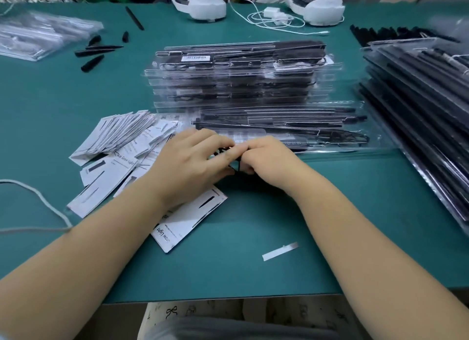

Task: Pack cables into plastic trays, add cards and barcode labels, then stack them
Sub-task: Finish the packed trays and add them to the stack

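Black cable (229, 159) pinched between hands, filled trays (236, 70) stacked

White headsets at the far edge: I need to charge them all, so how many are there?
2: one headset at far centre, another headset far right of it, both cut off by the frame's top.

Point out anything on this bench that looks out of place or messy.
The cards lie fanned and scattered rather than stacked, one under the left hand. Loose black tips are strewn at far left. A stray white strip lies alone near the front edge.
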A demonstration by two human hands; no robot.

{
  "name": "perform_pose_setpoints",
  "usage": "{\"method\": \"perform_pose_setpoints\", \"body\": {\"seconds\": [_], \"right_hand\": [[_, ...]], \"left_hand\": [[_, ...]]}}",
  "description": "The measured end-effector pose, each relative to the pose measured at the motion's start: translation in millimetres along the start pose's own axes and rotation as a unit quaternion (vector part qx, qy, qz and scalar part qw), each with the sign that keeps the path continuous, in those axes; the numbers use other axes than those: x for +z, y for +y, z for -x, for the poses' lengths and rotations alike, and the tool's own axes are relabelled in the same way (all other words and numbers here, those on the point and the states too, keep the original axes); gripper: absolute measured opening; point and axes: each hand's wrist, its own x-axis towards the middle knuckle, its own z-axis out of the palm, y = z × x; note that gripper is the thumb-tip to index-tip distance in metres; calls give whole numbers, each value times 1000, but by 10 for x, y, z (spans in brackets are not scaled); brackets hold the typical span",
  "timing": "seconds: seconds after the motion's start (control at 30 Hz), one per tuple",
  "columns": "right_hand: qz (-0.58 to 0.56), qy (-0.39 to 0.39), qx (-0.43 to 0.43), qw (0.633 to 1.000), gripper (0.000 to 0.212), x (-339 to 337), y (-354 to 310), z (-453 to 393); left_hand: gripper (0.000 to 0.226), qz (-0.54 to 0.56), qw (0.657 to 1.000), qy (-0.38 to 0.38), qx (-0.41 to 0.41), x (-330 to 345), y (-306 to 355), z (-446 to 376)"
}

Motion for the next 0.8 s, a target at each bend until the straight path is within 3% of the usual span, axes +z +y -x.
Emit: {"method": "perform_pose_setpoints", "body": {"seconds": [0.13,0.37,0.47,0.57,0.63,0.8], "right_hand": [[-69,-28,37,997,25,-105,21,10],[-79,-45,35,995,5,-104,18,6],[-10,-18,-34,999,19,-29,37,55],[97,43,-113,988,17,15,57,151],[167,62,-125,976,21,-18,55,180],[297,116,-150,936,30,-106,52,215]], "left_hand": [[36,20,1000,-8,0,-6,-25,-12],[25,-5,1000,28,-11,65,20,-14],[23,-14,999,29,-6,52,22,0],[22,-32,999,18,-7,48,27,13],[13,-25,999,15,-26,61,50,6],[22,-21,996,15,-88,79,73,-3]]}}
